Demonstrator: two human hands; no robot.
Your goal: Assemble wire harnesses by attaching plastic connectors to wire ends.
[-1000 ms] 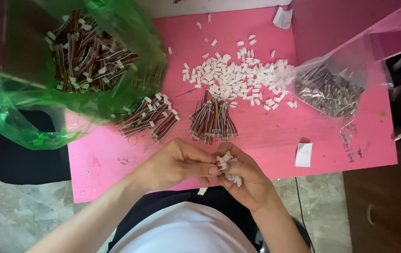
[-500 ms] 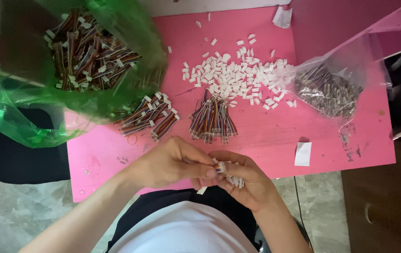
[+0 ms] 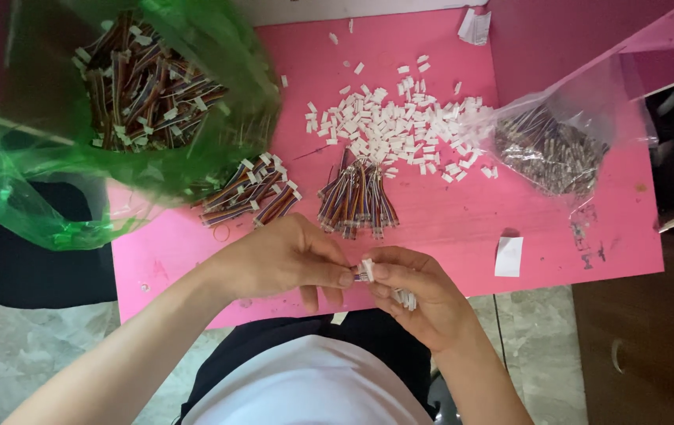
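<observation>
— While both hands work this close to the near edge of the tabletop (image 3: 463,228), a dropped piece could go straight off into the lap or onto the floor; that strikes me as the main risk.

— Agreed; the left hand (image 3: 282,260) pinches the small white connector (image 3: 366,270) between thumb and fingertip, and the right hand (image 3: 420,295) meets it from the other side; each grip is clenched on the same tiny part, so a slip of either thumb could flick it away.

— The right hand also carries a few spare white pieces (image 3: 406,299) tucked against the palm; I judge those could spill if the fingers loosen.

— And the connector itself?

— Small, white, blocky; short coloured wires seem to run from it, though the fingers hide most of them; it sits in the air just over the tabletop's near edge, between the two thumbs.

— What lies around?

— A bundle of striped wires (image 3: 357,201) just beyond the hands; a second bundle (image 3: 250,197) to its left, partly under the green plastic bag (image 3: 46,197); a heap of loose white housings (image 3: 400,130) farther back; a clear bag of parts (image 3: 549,149) at the right; a sleeve could drag the nearest bundle over the edge.
</observation>
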